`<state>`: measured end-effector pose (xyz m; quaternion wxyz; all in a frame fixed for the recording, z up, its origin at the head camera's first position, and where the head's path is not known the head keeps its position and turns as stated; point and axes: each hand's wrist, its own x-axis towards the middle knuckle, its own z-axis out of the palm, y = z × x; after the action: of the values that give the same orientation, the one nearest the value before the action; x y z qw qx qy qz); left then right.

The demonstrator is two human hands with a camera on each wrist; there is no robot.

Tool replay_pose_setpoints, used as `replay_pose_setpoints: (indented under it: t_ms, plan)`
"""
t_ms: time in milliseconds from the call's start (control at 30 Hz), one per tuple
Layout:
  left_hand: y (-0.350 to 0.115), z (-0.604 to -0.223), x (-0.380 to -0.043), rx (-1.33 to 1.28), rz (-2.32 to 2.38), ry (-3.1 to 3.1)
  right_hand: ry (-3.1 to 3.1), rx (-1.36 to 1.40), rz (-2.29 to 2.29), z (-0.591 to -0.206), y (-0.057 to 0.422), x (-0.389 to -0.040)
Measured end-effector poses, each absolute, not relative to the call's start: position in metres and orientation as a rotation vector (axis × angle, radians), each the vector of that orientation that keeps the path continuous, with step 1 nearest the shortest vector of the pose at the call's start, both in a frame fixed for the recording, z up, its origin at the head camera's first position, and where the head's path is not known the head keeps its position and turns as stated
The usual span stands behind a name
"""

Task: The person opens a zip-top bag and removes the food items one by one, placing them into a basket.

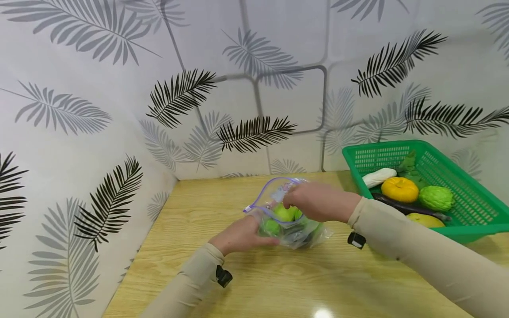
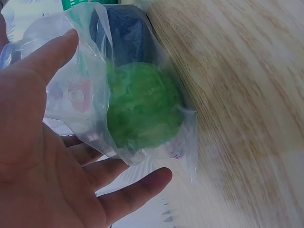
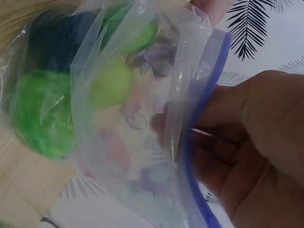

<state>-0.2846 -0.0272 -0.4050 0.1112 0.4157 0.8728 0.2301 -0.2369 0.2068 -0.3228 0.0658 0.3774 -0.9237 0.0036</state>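
Observation:
A clear zip bag [image 1: 296, 236] with a purple zip rim rests on the table, its mouth spread apart. Several green items [image 3: 47, 114] lie inside, one of them round [image 2: 142, 104], beside a dark, blocky item [image 2: 126, 35]. My left hand [image 1: 246, 236] is at the bag's left side, with thumb and fingers extended against the plastic. Over the mouth is my right hand [image 1: 316, 201], slightly blurred. In the right wrist view its bent fingers [image 3: 213, 156] are at the purple rim, partly behind the plastic; I cannot tell whether they pinch it.
To the right stands a green plastic basket [image 1: 477, 185]. It contains a yellow squash-like item [image 1: 399, 190], a bumpy green gourd [image 1: 436, 198], a dark eggplant [image 1: 391, 203], a white elongated item [image 1: 377, 177] and another yellow item [image 1: 425, 220]. A leaf-patterned cloth [image 1: 278, 101] covers the wall behind the wooden table [image 1: 191, 198].

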Motion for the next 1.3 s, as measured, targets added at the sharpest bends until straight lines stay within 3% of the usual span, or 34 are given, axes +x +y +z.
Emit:
replay_pose_setpoints:
  t_ms: [533,1000,1300]
  plan:
    - [-0.023,-0.403,-0.285,1.269,0.628,2.597,-2.907,0.963,-0.336,-0.355,0.206,-0.257]
    - [-0.027,-0.406,-0.285,1.186,0.615,2.627,-2.947,0.88,-0.476,-0.36,0.196,-0.261]
    - [-0.029,-0.406,-0.284,1.19,0.62,2.61,-2.897,0.969,-0.214,-0.356,0.206,-0.266]
